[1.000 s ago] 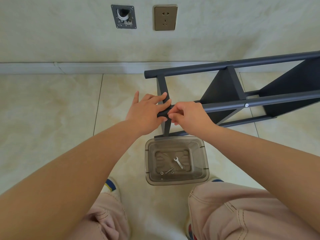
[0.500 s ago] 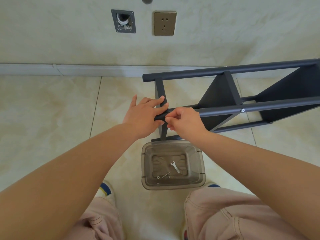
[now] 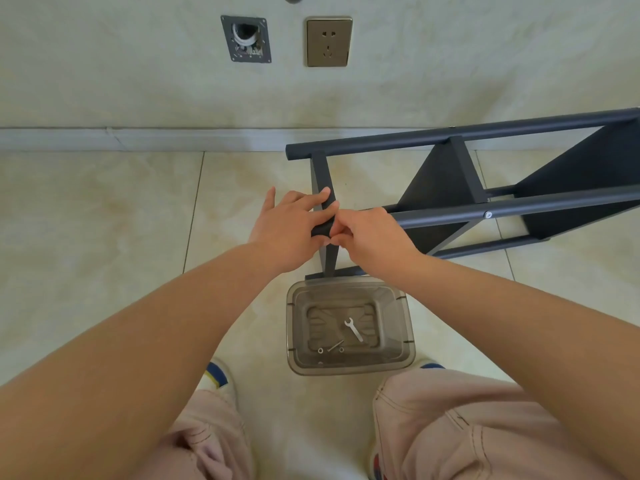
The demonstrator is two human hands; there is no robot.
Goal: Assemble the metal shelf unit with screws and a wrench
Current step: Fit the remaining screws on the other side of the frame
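Note:
A dark grey metal shelf unit [image 3: 446,181] lies on its side on the tiled floor, running off to the right. My left hand [image 3: 291,226] grips the near end of its front tube where the end crossbar [image 3: 320,174] meets it. My right hand [image 3: 367,233] touches the same joint with its fingertips pinched together; what they pinch is hidden. A fitted screw head [image 3: 488,214] shows further along that tube. A small silver wrench [image 3: 354,329] lies in a clear plastic bin [image 3: 401,327] below the hands, beside a loose screw [image 3: 335,346] and two washers [image 3: 320,350].
A wall with a skirting board [image 3: 138,138] stands close behind the shelf. On it are a brass socket [image 3: 328,41] and an open junction box [image 3: 246,39]. My knees [image 3: 450,424] and shoes [image 3: 216,375] flank the bin at the bottom.
The view has tipped slightly, so the shelf and bin sit lower in frame. Both hands stay at the same joint, with only small finger shifts.

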